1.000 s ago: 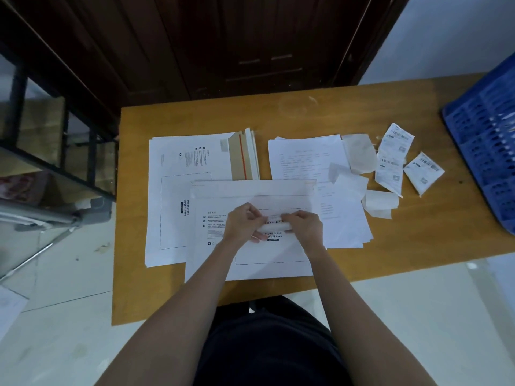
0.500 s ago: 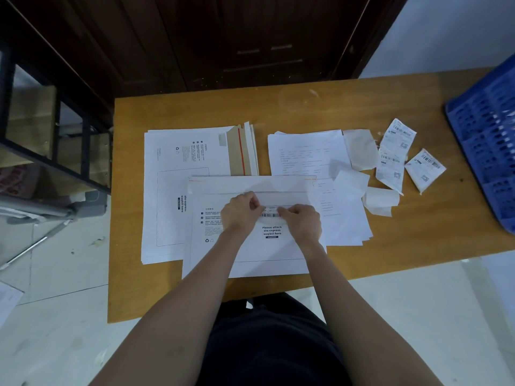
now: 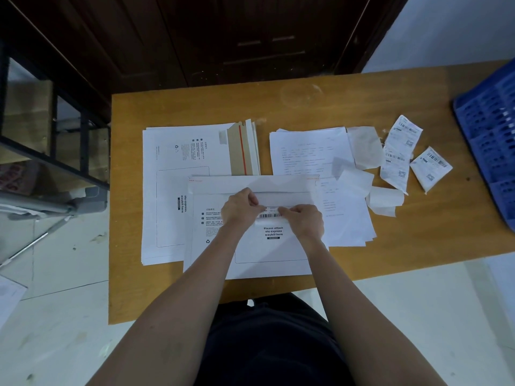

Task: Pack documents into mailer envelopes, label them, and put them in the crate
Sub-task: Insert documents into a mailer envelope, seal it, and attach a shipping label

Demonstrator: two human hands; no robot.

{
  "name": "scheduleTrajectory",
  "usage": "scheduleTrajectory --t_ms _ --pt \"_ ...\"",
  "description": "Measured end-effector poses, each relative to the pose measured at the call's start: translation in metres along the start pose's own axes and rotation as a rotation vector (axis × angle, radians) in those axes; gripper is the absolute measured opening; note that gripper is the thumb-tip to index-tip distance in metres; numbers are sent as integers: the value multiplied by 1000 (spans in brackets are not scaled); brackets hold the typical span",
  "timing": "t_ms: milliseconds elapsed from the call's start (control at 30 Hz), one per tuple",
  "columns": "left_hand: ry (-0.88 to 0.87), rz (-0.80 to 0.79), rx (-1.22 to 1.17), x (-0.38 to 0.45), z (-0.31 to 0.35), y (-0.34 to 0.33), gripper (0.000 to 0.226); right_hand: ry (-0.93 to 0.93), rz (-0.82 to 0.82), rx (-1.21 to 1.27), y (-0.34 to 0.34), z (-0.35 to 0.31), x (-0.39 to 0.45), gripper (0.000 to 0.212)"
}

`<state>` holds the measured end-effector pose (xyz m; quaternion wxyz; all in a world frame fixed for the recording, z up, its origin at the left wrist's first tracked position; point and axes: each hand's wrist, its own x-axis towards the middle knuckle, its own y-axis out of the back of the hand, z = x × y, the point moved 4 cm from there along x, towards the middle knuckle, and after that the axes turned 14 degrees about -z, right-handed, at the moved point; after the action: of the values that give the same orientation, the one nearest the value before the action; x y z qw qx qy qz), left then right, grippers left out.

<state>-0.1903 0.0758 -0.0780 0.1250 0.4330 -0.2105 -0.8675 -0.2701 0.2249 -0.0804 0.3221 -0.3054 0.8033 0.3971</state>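
On my bench [image 3: 334, 107] a stack of mailers [image 3: 172, 196] lies at 9 o'clock of my hands, documents [image 3: 309, 154] at 1 o'clock, peeled backing scraps [image 3: 362, 146] and spare labels [image 3: 401, 151] further toward 2 o'clock. The blue crate [image 3: 490, 129] sits at 3 o'clock, cut off by the frame edge. The mailer [image 3: 267, 257] I work on lies dead centre, overlapping the stack and the documents. My hands cover most of the label [image 3: 269, 213]; only its barcode strip shows. My left hand [image 3: 241, 208] and right hand [image 3: 303, 220] meet over the waybill box, fingers curled, each pinching an end of the label.
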Motion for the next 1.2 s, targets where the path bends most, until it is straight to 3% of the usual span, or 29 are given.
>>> scheduleTrajectory --t_ms 500,767,967,1067,1200 --pt "15 39 144 6 2 -3 21 -22 33 -78 -2 -3 3 27" --pt "38 58 318 8 1 -1 35 -23 119 -291 0 -9 7 33" --pt "42 49 329 7 2 -1 42 -38 149 -492 -6 -17 7 74" --pt "33 52 291 8 -2 0 38 -53 106 -419 -2 -13 10 68" --pt "7 46 193 7 -6 0 29 -53 35 -245 2 -10 9 39"
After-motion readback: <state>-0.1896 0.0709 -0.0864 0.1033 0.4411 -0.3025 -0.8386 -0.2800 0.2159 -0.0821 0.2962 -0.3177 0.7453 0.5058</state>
